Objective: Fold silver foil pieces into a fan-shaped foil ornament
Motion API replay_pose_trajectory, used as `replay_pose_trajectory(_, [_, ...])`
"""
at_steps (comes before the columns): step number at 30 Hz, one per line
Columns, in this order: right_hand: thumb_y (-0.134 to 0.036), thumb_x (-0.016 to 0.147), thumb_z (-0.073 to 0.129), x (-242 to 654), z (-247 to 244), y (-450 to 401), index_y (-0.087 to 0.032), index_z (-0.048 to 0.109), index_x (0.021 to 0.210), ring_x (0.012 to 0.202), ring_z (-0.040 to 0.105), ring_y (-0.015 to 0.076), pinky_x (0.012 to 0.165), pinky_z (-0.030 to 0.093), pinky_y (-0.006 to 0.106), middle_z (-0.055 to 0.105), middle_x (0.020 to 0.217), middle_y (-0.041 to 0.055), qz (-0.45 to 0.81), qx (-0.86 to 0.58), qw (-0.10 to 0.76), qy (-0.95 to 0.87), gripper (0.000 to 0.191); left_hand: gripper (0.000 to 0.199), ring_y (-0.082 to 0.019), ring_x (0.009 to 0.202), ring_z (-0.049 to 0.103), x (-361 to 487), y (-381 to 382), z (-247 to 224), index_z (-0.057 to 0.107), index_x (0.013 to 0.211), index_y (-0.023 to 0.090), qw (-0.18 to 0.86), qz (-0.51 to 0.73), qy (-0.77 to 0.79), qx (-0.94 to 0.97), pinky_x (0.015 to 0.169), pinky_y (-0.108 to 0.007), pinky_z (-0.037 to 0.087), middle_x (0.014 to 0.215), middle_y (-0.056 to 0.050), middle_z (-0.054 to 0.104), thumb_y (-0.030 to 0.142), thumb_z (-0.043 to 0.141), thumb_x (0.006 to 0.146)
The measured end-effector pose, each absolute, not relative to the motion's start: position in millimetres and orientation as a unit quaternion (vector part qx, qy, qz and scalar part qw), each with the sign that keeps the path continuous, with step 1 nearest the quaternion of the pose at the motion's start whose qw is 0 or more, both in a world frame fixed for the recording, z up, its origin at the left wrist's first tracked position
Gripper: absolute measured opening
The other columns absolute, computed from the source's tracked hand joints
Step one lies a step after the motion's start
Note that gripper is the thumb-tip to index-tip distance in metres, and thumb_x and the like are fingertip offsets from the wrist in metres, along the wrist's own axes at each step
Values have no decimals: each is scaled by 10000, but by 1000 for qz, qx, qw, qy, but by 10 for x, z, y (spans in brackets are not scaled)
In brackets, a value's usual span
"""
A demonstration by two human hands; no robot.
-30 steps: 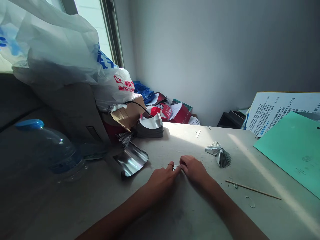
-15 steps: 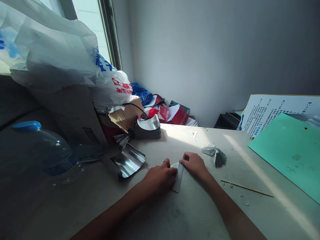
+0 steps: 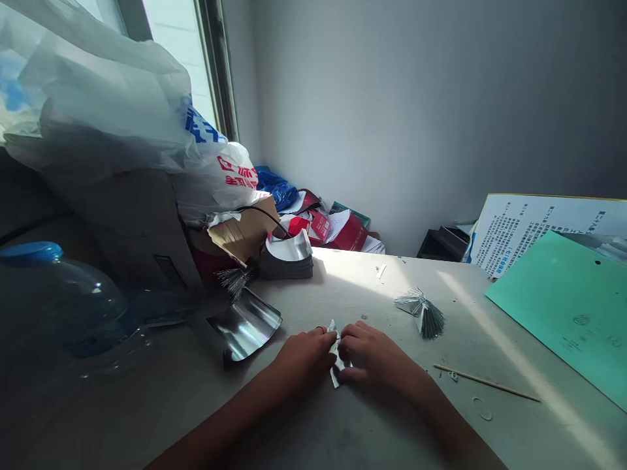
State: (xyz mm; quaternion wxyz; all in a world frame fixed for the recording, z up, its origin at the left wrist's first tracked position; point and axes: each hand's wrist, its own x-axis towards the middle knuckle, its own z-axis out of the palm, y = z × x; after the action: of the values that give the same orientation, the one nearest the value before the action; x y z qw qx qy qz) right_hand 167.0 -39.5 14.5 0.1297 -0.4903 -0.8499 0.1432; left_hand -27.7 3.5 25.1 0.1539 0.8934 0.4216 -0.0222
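A small white-grey folded sheet (image 3: 336, 377) lies on the table between my hands, narrow and creased lengthwise. My left hand (image 3: 304, 356) presses its left side with bent fingers, and a ring shows on one finger. From the right, my right hand (image 3: 376, 356) pinches along the sheet's other edge, thumb low and fingertips high. Both hands partly hide the sheet. Beyond my right hand is a fanned bundle of thin silvery folded strips (image 3: 425, 313). To the left of my left hand lies a curled stack of shiny silver sheets (image 3: 252, 323).
A stack of curved sheets (image 3: 287, 261) stands beside torn cardboard (image 3: 245, 232). At left is a large clear bottle (image 3: 88, 300) under plastic bags (image 3: 112, 111). A thin wooden stick (image 3: 490, 383), a rubber band (image 3: 482, 408) and a green folder (image 3: 563, 313) lie at right.
My right hand has moved from the sheet's top corner down along its right side. The sheet now looks narrower and more folded. The view has tilted slightly up.
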Motion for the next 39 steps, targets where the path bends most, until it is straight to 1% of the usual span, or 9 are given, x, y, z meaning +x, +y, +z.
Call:
replay_pose_trajectory(3, [-401,737,856,1698,116,-375,-207,654,998,988,566,235,841,456,356,654,1117,46,134,-472,122,-863,383,274,-219,965,671,-282,42,240,661,1115,252,171,-3,420,891,782,-271,488,1087,-75,679,278,470,921])
replay_pose_trajectory(7, [-402,772,838,1756,68,-329,-218,666,1056,1010,555,228,874,444,350,660,1156,39,135,-431,140,-881,379,290,-223,959,671,-264,-2,233,664,1145,261,171,16,427,888,789,-277,480,1079,-85,678,313,449,958])
replay_pose_trajectory(11, [-370,796,822,1772,80,-329,-218,674,1037,966,555,211,831,434,337,680,1110,24,131,-410,151,-890,321,269,-216,938,667,-258,-17,234,666,1128,255,173,12,421,890,768,-276,475,1112,-90,636,302,458,965])
replay_pose_trajectory(16, [-439,722,866,1766,79,-343,-220,671,1074,979,563,223,806,436,346,667,1186,27,122,-415,144,-890,459,221,-176,910,648,-274,24,171,652,1052,242,162,21,390,906,684,-245,447,1166,-65,571,275,455,958])
replay_pose_trajectory(22, [-253,898,662,1705,15,-357,-197,676,896,934,567,212,812,424,358,691,996,49,41,-401,173,-899,58,212,-177,823,648,-326,76,114,587,1108,217,111,17,378,919,563,-244,363,1225,-75,560,294,465,953])
replay_pose_trajectory(28, [-176,882,648,1679,-74,-331,-192,664,872,865,558,185,779,421,332,692,935,21,44,-387,203,-898,25,356,-181,805,665,-389,118,172,577,1190,241,102,12,350,931,546,-237,301,1230,-61,564,437,620,897])
replay_pose_trajectory(32, [-168,903,635,1672,-61,-336,-184,652,847,849,557,169,761,418,310,685,904,15,84,-400,226,-884,61,268,-153,742,648,-420,169,154,600,1137,255,76,32,335,939,552,-248,253,1156,-22,589,347,650,890])
replay_pose_trajectory(35, [-178,861,682,1668,-7,-366,-188,644,837,868,559,167,750,416,295,668,910,9,127,-420,220,-871,46,174,-130,741,630,-430,201,160,633,1045,251,93,45,319,942,581,-243,289,1079,0,597,346,646,899])
replay_pose_trajectory(39, [-229,770,771,1670,38,-390,-211,652,904,890,557,186,762,409,314,650,979,3,123,-468,181,-856,180,156,-129,768,638,-405,207,194,675,985,231,121,24,336,934,621,-240,340,1044,-10,614,364,617,927])
